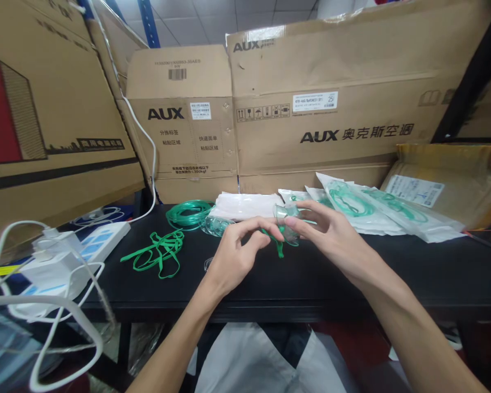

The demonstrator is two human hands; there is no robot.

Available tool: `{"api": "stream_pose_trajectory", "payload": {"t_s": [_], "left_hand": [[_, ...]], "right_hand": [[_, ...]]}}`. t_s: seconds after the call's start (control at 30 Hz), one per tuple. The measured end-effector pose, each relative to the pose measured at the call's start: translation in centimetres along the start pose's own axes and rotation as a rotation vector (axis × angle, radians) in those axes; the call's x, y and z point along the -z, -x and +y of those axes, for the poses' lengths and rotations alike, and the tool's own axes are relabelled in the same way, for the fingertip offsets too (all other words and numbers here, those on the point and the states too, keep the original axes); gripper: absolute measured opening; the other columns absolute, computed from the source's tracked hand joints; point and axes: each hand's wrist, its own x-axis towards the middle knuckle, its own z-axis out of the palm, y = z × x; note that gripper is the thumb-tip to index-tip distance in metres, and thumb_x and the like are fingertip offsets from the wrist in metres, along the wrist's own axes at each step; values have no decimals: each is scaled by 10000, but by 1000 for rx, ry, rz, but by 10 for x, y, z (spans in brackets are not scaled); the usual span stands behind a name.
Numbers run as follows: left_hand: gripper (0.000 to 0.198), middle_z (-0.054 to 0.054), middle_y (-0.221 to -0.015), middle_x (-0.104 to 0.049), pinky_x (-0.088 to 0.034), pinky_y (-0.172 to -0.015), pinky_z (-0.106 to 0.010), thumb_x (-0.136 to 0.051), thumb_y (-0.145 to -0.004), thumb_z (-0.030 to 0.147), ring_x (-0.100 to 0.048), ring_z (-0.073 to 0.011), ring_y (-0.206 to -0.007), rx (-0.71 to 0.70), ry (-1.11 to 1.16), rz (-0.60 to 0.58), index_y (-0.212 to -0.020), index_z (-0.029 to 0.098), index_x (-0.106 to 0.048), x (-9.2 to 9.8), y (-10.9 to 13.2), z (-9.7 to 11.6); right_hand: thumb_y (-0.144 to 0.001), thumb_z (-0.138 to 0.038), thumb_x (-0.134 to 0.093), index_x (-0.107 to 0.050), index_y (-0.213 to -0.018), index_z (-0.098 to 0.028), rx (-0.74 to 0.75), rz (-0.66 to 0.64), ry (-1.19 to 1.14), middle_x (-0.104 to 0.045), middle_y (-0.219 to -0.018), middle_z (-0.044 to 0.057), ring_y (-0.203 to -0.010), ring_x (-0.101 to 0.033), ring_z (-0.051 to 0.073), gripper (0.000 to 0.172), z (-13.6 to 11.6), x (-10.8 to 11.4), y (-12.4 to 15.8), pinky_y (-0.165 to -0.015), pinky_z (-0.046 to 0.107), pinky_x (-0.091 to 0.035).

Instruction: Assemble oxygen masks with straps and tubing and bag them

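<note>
Fingers (265, 226) of both hands pinch a clear mask (286, 218) over the black table (352, 273); cardboard boxes (311, 109) wall the far side, green straps (159, 251) lie left.

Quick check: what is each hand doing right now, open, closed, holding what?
Left hand: closed, fingertips pinching the green elastic strap.
Right hand: closed, holding the clear plastic oxygen mask with green trim.

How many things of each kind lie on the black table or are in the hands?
Clear mask, in both hands: 1
Loose green straps: 1 bunch
Green tubing coil: 1
Sealed bags: at least 3
Total: at least 6
</note>
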Motion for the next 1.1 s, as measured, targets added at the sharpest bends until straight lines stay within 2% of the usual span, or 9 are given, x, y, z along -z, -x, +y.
{"api": "stream_pose_trajectory", "payload": {"t_s": [0.1,0.2,0.33,0.57,0.63,0.7,0.8,0.93,1.1], "left_hand": [[290,-26,-965,-742,-436,-939,-309,-582,-999,331,-660,-215,-1039,-2,-89,20,-784,195,-723,2,0,0],[236,3,-884,-726,-439,-847,-292,-735,-921,408,-667,-184,-913,-13,-110,18,-830,201,-666,1,-2,-5],[219,16,-926,-691,-441,-788,-272,-777,-898,343,-646,-143,-831,-44,-43,-32,-952,213,-609,1,-3,-11],[120,1,-983,-665,-464,-833,-272,-692,-938,227,-678,-161,-937,-34,-73,-76,-1003,224,-591,4,0,-9],[97,-4,-987,-668,-474,-844,-275,-664,-956,242,-673,-165,-957,-15,-50,-108,-1019,227,-591,4,1,-6],[190,-2,-992,-674,-487,-841,-282,-715,-928,300,-668,-161,-913,-1,-39,-132,-1044,232,-580,4,1,-4],[305,13,-992,-687,-488,-793,-268,-792,-862,303,-655,-139,-819,-12,-110,-126,-1055,236,-566,3,1,-3],[209,33,-937,-721,-474,-805,-250,-700,-893,152,-651,-132,-824,-57,-213,-118,-1050,234,-588,5,0,-4],[154,40,-959,-733,-467,-804,-251,-663,-922,143,-627,-131,-817,-119,-365,-175,-1035,246,-677,12,-1,-7]], "right_hand": [[-834,-490,-810,-642,-1142,-260,5,-11,-37,-725,-959,8,-944,-719,208,420,-4,3,1,-840,321,-556],[-823,-471,-821,-636,-1127,-272,-7,-20,-14,-712,-937,-1,-930,-701,201,408,-6,4,2,-806,309,-544],[-819,-448,-822,-609,-1110,-272,-14,-47,-2,-681,-913,-10,-912,-671,190,401,-7,3,2,-789,296,-515],[-780,-448,-858,-560,-1092,-296,49,-81,85,-602,-871,-38,-878,-629,188,458,2,2,0,-763,310,-505],[-774,-471,-857,-555,-1076,-287,70,-64,118,-615,-887,-28,-883,-641,201,465,4,2,-1,-775,331,-515],[-771,-484,-856,-553,-1061,-280,88,-45,127,-628,-907,-19,-897,-660,213,466,5,1,-1,-786,346,-523],[-761,-462,-870,-561,-1062,-274,83,-32,117,-649,-931,-8,-920,-673,219,470,3,1,-2,-799,348,-525],[-757,-404,-883,-570,-1080,-280,41,-102,40,-680,-959,-9,-941,-680,216,467,-1,7,-1,-832,349,-530],[-753,-407,-884,-618,-1127,-283,-6,-170,83,-708,-974,-3,-955,-691,229,475,-5,18,0,-848,363,-547]]}}
